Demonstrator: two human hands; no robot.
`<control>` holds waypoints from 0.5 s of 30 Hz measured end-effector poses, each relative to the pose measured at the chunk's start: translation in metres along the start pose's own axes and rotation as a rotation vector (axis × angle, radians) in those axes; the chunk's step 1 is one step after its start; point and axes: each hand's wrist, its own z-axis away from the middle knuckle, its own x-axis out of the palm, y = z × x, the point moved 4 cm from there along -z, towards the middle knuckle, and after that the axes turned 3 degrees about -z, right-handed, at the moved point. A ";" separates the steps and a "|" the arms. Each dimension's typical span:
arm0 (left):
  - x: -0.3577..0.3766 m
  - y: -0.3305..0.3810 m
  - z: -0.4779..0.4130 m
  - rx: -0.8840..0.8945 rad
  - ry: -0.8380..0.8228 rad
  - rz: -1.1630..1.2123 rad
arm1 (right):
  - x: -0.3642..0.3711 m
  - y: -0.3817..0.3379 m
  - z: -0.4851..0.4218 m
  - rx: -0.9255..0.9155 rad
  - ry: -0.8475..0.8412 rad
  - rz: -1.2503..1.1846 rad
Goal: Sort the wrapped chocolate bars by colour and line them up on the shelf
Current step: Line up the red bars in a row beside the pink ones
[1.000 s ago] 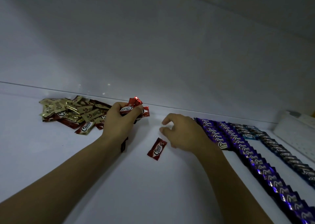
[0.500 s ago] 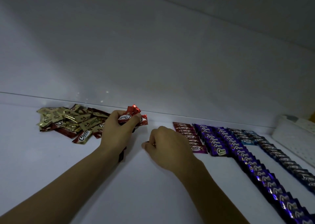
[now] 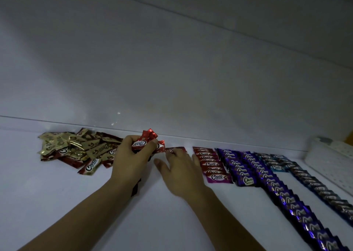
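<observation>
Left hand: the left hand (image 3: pixel 131 159) has its fingers curled tight round a bunch of red bars (image 3: pixel 146 141), just right of the pile.
Right hand: the right hand (image 3: pixel 179 172) is spread flat, with its fingertips touching one red bar (image 3: pixel 176 150).
One red bar: it lies on the shelf (image 3: pixel 76 212), far back, just left of the pink row (image 3: pixel 212 166).
Pile: gold and brown bars (image 3: pixel 76 151) in a heap, far left.
Rows: pink, then purple rows (image 3: pixel 246 172), then blue rows (image 3: pixel 277 164), side by side on the right (one purple row runs long, toward the near edge).
Basket: a white basket (image 3: pixel 332 163), far right.

White shelf (image 3: pixel 76 212): gold and dark-red bars (image 3: pixel 76 149) back left, shiny red bars (image 3: pixel 147 138), maroon row (image 3: pixel 208 161), purple rows (image 3: pixel 248 166), blue row (image 3: pixel 277 163) toward right edge.
</observation>
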 end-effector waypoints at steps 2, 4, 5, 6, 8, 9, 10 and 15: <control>0.001 -0.001 0.001 0.002 -0.002 -0.001 | 0.004 0.002 -0.002 0.000 -0.032 0.026; 0.001 0.000 0.002 0.010 -0.004 0.000 | 0.004 0.002 -0.004 -0.013 -0.025 0.030; 0.001 0.000 0.002 0.013 -0.006 -0.004 | 0.004 0.003 -0.004 -0.015 -0.023 0.017; 0.000 0.001 0.002 0.014 -0.007 -0.007 | 0.004 0.003 -0.003 -0.013 -0.031 0.002; 0.000 0.002 0.003 0.021 -0.011 -0.013 | 0.004 0.003 -0.002 -0.007 -0.059 -0.025; 0.000 0.002 0.004 0.021 -0.022 -0.013 | 0.002 0.003 -0.001 -0.008 -0.055 -0.029; 0.001 0.004 0.004 0.011 -0.039 -0.001 | -0.003 0.002 -0.001 -0.009 -0.007 -0.047; 0.006 0.020 0.005 -0.245 -0.271 0.403 | -0.036 0.001 0.004 0.127 0.090 -1.034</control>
